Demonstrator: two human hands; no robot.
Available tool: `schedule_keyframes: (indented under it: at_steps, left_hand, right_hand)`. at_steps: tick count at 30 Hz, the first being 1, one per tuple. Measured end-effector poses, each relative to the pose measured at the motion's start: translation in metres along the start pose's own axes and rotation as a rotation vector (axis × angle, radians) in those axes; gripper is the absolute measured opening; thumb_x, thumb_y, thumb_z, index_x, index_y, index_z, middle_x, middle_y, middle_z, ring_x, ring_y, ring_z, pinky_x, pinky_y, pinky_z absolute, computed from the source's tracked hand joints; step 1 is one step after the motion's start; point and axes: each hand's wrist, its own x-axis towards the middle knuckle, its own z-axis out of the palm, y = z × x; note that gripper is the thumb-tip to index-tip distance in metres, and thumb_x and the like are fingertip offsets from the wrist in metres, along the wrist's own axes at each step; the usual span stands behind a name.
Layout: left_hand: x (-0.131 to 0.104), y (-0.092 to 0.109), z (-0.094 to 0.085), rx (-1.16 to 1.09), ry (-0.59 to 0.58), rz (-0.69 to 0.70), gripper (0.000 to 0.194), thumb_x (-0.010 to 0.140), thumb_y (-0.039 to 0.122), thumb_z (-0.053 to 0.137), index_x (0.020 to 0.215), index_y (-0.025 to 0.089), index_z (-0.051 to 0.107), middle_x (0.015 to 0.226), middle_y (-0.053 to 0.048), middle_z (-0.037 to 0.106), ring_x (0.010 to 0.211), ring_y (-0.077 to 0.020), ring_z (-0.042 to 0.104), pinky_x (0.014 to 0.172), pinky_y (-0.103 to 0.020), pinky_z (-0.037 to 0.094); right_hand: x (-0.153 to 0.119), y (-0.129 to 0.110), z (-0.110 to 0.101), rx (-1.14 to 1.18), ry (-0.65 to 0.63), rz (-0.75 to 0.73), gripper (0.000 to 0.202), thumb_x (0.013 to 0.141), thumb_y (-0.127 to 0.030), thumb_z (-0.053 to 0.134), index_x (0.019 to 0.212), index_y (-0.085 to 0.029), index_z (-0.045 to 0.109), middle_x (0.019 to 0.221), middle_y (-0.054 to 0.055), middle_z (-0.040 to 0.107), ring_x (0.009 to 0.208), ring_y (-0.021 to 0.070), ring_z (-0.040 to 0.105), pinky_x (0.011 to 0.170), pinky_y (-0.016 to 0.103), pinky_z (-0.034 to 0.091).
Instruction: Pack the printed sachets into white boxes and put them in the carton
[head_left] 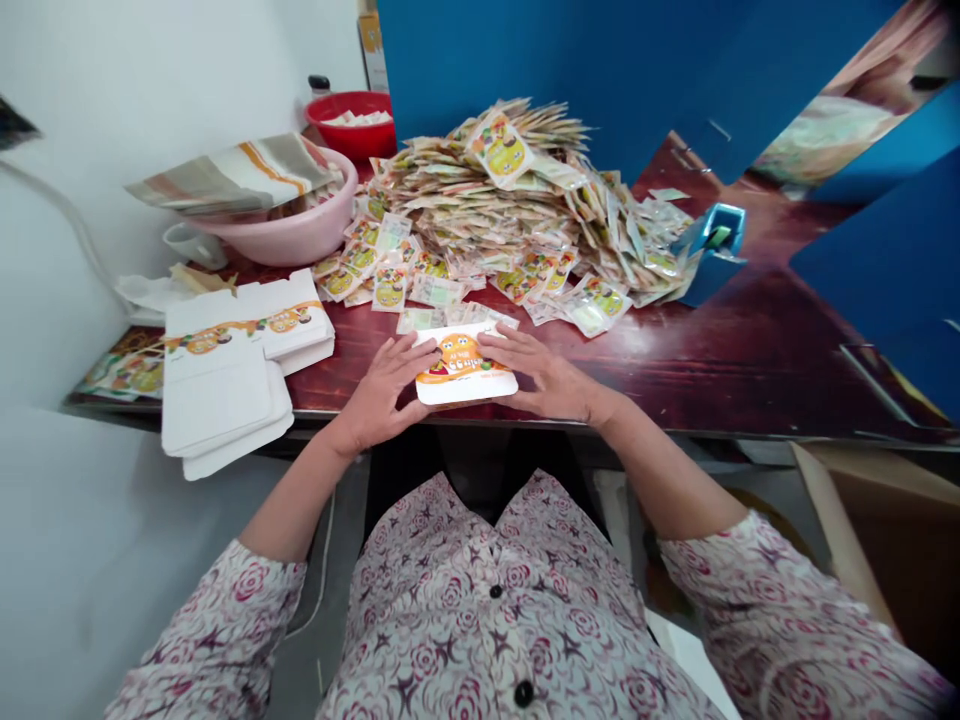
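You hold the small white-and-orange cardboard box (465,386) at the near edge of the glossy dark-red wooden table (675,385). Your bare left hand (379,395) grasps it from 9 o'clock and your bare right hand (555,378) from 3 o'clock, fingers toward the far part and thumbs nearer to you; probably this grip at 2 ends makes it steady. Whether the box touches the table, I cannot tell. At 9 o'clock of it, the stack of flat white cartons with orange bands (214,395) overhangs the table edge, maybe for easy reach of your left hand. At 12 o'clock spreads the big heap of shiny printed sachets (472,220), seemingly central so that both hands can reach it. At 10 o'clock, the round pink plastic basin (300,235) carries a striped cloth (247,178).
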Motion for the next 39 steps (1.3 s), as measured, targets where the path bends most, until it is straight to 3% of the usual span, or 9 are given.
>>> schedule_keyframes:
  at_steps: [2, 5, 10, 14, 18, 25, 29, 34, 39]
  left_hand:
    - [0.000, 0.000, 0.003, 0.051, 0.009, 0.006, 0.060, 0.087, 0.046, 0.067, 0.144, 0.030, 0.052, 0.152, -0.005, 0.052, 0.150, -0.0285, 0.034, 0.127, -0.055, 0.012]
    - [-0.001, -0.002, 0.014, 0.107, 0.085, 0.049, 0.049, 0.092, 0.034, 0.063, 0.140, 0.032, 0.055, 0.147, -0.003, 0.057, 0.147, -0.0254, 0.040, 0.127, -0.054, 0.015]
    - [-0.004, 0.005, 0.026, 0.083, 0.153, 0.086, 0.043, 0.096, 0.017, 0.049, 0.135, 0.032, 0.060, 0.140, -0.001, 0.063, 0.141, -0.0194, 0.048, 0.124, -0.050, 0.026]
    - [-0.003, 0.020, 0.018, 0.028, 0.107, -0.014, 0.046, 0.089, 0.039, 0.067, 0.134, 0.033, 0.061, 0.143, -0.003, 0.061, 0.141, -0.0263, 0.048, 0.126, -0.055, 0.019]
    - [0.003, 0.032, 0.012, 0.042, 0.094, -0.100, 0.037, 0.091, 0.046, 0.066, 0.126, 0.033, 0.068, 0.137, -0.003, 0.066, 0.136, -0.0286, 0.054, 0.126, -0.058, 0.015]
    - [0.009, 0.038, 0.029, 0.341, 0.185, 0.017, 0.032, 0.096, 0.029, 0.060, 0.126, 0.020, 0.067, 0.131, -0.008, 0.069, 0.126, -0.0273, 0.062, 0.112, -0.048, 0.047]
    - [0.006, 0.044, 0.036, 0.583, 0.228, 0.108, 0.030, 0.098, 0.023, 0.056, 0.124, 0.012, 0.065, 0.130, -0.011, 0.070, 0.123, -0.0287, 0.064, 0.106, -0.047, 0.053]
    - [0.003, 0.050, 0.033, 0.684, 0.137, 0.102, 0.038, 0.097, 0.014, 0.048, 0.133, 0.005, 0.057, 0.141, -0.020, 0.060, 0.132, -0.0316, 0.057, 0.109, -0.048, 0.051]
    - [0.010, 0.056, 0.022, 0.737, -0.013, 0.096, 0.039, 0.095, 0.011, 0.047, 0.131, 0.003, 0.058, 0.137, -0.024, 0.061, 0.127, -0.0330, 0.061, 0.105, -0.048, 0.054]
  right_hand:
    - [0.000, 0.003, 0.006, -0.047, 0.022, 0.018, 0.054, 0.088, -0.023, 0.064, 0.141, -0.033, 0.056, 0.153, -0.002, 0.048, 0.153, 0.0224, 0.026, 0.124, 0.059, 0.021]
    - [0.000, 0.010, 0.019, -0.068, 0.091, 0.034, 0.049, 0.090, -0.015, 0.055, 0.134, -0.035, 0.061, 0.148, -0.004, 0.054, 0.149, 0.0191, 0.035, 0.124, 0.057, 0.023]
    - [-0.005, 0.011, 0.024, 0.067, 0.183, 0.006, 0.041, 0.092, -0.020, 0.057, 0.129, -0.036, 0.065, 0.143, -0.002, 0.059, 0.146, 0.0198, 0.040, 0.122, 0.056, 0.029]
    - [-0.008, 0.000, 0.010, 0.198, 0.047, 0.038, 0.051, 0.089, -0.038, 0.068, 0.139, -0.036, 0.058, 0.154, -0.003, 0.048, 0.152, 0.0222, 0.028, 0.124, 0.057, 0.024]
    - [-0.007, -0.006, 0.007, 0.195, 0.067, 0.054, 0.044, 0.095, -0.042, 0.060, 0.139, -0.036, 0.058, 0.153, -0.004, 0.049, 0.152, 0.0204, 0.028, 0.126, 0.054, 0.020]
    - [0.001, 0.007, 0.033, 0.044, 0.244, -0.060, 0.040, 0.094, -0.033, 0.065, 0.134, -0.032, 0.063, 0.144, 0.000, 0.059, 0.145, 0.0220, 0.041, 0.122, 0.054, 0.033]
    - [-0.003, 0.010, 0.043, 0.014, 0.338, -0.124, 0.038, 0.097, -0.030, 0.059, 0.135, -0.028, 0.063, 0.142, 0.004, 0.061, 0.145, 0.0224, 0.042, 0.120, 0.051, 0.037]
    - [-0.014, -0.002, 0.040, -0.087, 0.401, 0.026, 0.048, 0.094, -0.030, 0.063, 0.141, -0.023, 0.058, 0.148, 0.012, 0.054, 0.138, 0.0283, 0.050, 0.115, 0.051, 0.044]
    - [-0.015, -0.017, 0.031, -0.245, 0.414, 0.180, 0.032, 0.090, -0.028, 0.068, 0.122, -0.024, 0.071, 0.106, 0.010, 0.073, 0.098, 0.0254, 0.069, 0.086, 0.040, 0.059]
